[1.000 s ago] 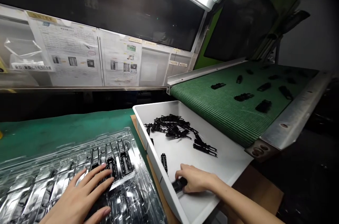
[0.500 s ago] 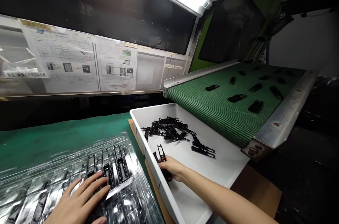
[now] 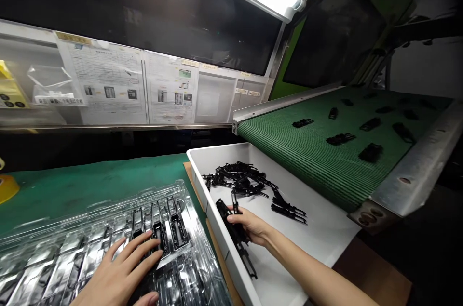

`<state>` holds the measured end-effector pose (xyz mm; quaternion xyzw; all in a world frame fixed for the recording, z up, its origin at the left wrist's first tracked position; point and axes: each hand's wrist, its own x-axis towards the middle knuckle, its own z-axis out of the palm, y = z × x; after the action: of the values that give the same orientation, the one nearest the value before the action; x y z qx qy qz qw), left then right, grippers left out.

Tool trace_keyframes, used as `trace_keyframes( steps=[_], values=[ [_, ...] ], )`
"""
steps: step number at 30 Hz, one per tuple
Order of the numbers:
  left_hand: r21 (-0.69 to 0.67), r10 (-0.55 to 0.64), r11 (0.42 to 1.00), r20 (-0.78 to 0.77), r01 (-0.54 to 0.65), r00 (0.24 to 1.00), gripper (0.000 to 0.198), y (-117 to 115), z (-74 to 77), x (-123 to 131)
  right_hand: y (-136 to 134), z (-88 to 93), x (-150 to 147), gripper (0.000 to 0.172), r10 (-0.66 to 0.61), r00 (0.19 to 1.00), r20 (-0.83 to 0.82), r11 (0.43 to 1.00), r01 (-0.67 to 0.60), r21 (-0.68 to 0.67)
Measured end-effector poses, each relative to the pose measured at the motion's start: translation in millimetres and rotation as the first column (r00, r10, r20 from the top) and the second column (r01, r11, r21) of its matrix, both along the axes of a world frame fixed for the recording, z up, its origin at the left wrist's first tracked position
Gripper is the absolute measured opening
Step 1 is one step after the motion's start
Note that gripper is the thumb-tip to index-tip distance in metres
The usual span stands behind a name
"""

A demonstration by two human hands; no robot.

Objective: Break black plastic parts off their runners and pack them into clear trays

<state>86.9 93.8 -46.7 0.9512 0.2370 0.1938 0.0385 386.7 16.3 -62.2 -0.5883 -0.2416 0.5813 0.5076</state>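
My left hand [image 3: 121,274] lies flat with fingers spread on a clear plastic blister tray [image 3: 72,243], fingertips beside black plastic parts [image 3: 170,226] seated in its slots. My right hand [image 3: 249,226] is inside a white bin [image 3: 325,233], close to its left wall, with fingers closed around a bunch of long black plastic parts [image 3: 233,226] that stick out above and below the hand. A tangled pile of black parts [image 3: 242,178] lies at the bin's far end.
A green conveyor belt [image 3: 318,161] with metal rails slopes down into the bin from the right and carries several black parts [image 3: 340,139]. A green mat [image 3: 90,176] covers the bench. Instruction sheets [image 3: 108,84] hang on the back panel. A yellow tape roll [image 3: 6,185] sits far left.
My right hand moved from the bin's near end toward its left wall and gathered more black parts into its grip. My left hand stayed flat on the blister tray.
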Motion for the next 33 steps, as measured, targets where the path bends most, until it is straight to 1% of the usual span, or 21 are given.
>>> trace_keyframes(
  steps=[3,6,8,9,10,11,12,13,14,15,16,17,19,22,24,25,27,29,30,32,33],
  values=[
    [-0.096,0.028,0.995,0.01,-0.027,1.0,0.039,-2.8,5.0,-0.6,-5.2,25.0,6.2,0.041,-0.04,0.999,-0.014,0.996,0.041,0.084],
    [-0.255,0.057,0.966,0.065,-0.039,0.996,0.036,-4.5,12.5,-1.8,-9.8,56.3,1.2,0.035,-0.032,0.999,-0.036,0.983,0.038,0.181],
    [-0.406,0.092,0.913,0.121,-0.035,0.988,0.034,-6.4,21.3,-2.0,-9.6,76.6,-12.5,0.032,0.008,0.998,-0.059,0.971,0.006,0.238],
    [-0.499,0.119,0.866,0.146,-0.031,0.982,0.033,-7.9,27.1,-1.6,-8.0,85.4,-22.7,0.032,0.045,0.996,-0.077,0.963,-0.022,0.268],
    [-0.609,0.144,0.793,0.169,-0.012,0.975,0.035,-10.0,33.5,-1.0,-5.3,93.0,-35.0,0.031,0.091,0.991,-0.097,0.953,-0.059,0.297],
    [-0.733,0.165,0.68,0.197,0.033,0.966,0.039,-12.5,40.4,-0.1,-1.5,99.0,-49.3,0.031,0.146,0.982,-0.118,0.94,-0.101,0.326],
    [-0.848,0.189,0.52,0.232,0.103,0.954,0.047,-15.4,47.5,0.9,3.1,103.3,-65.0,0.031,0.206,0.969,-0.136,0.924,-0.147,0.352],
    [-0.925,0.211,0.316,0.284,0.21,0.935,0.058,-18.4,54.5,1.6,8.3,106.1,-82.0,0.031,0.266,0.953,-0.146,0.908,-0.196,0.371],
    [-0.935,0.25,0.112,0.353,0.335,0.902,0.07,-21.3,61.1,1.7,13.8,107.5,-99.6,0.033,0.32,0.935,-0.15,0.892,-0.244,0.381],
    [-0.891,0.301,-0.047,0.418,0.451,0.857,0.078,-24.2,67.2,0.9,19.3,107.7,-117.3,0.034,0.365,0.919,-0.147,0.877,-0.287,0.386],
    [-0.824,0.366,-0.136,0.474,0.55,0.801,0.082,-26.8,72.4,-1.0,24.7,107.4,-134.5,0.035,0.397,0.909,-0.131,0.864,-0.322,0.386],
    [-0.774,0.437,-0.171,0.495,0.609,0.751,0.08,-29.1,76.8,-4.2,29.8,106.8,-150.7,0.035,0.416,0.904,-0.094,0.856,-0.355,0.376],
    [-0.751,0.568,-0.147,0.469,0.644,0.676,0.066,-32.7,82.9,-14.2,38.9,106.2,-178.2,0.03,0.438,0.897,0.056,0.837,-0.43,0.338],
    [-0.818,0.725,-0.082,0.343,0.57,0.597,0.044,-35.6,86.4,-33.5,49.7,107.6,-204.7,0.028,0.41,0.812,0.415,0.773,-0.551,0.316],
    [-0.858,0.779,-0.039,0.295,0.512,0.553,0.036,-35.8,86.3,-44.7,55.0,107.9,-213.1,0.031,0.333,0.718,0.611,0.719,-0.613,0.328],
    [-0.876,0.79,-0.03,0.274,0.481,0.548,0.033,-35.3,85.8,-49.2,57.1,107.4,-215.0,0.032,0.303,0.682,0.665,0.702,-0.632,0.328],
    [-0.902,0.8,-0.02,0.245,0.431,0.547,0.029,-33.2,83.7,-56.0,60.1,104.7,-215.1,0.033,0.326,0.658,0.679,0.687,-0.658,0.308],
    [-0.899,0.815,-0.034,0.228,0.437,0.532,0.028,-30.3,80.3,-60.5,62.1,101.0,-212.1,0.034,0.384,0.684,0.62,0.705,-0.651,0.282],
    [-0.889,0.834,-0.047,0.216,0.456,0.507,0.031,-28.8,78.2,-62.1,62.8,99.0,-210.0,0.034,0.379,0.698,0.607,0.721,-0.634,0.279],
    [-0.857,0.877,-0.102,0.162,0.505,0.452,0.045,-26.4,73.6,-64.3,63.5,95.0,-206.4,0.03,0.266,0.686,0.678,0.737,-0.597,0.315],
    [-0.838,0.892,-0.138,0.126,0.527,0.434,0.054,-25.6,71.3,-64.8,63.5,92.8,-205.3,0.028,0.174,0.648,0.741,0.72,-0.597,0.353]
  ],
)
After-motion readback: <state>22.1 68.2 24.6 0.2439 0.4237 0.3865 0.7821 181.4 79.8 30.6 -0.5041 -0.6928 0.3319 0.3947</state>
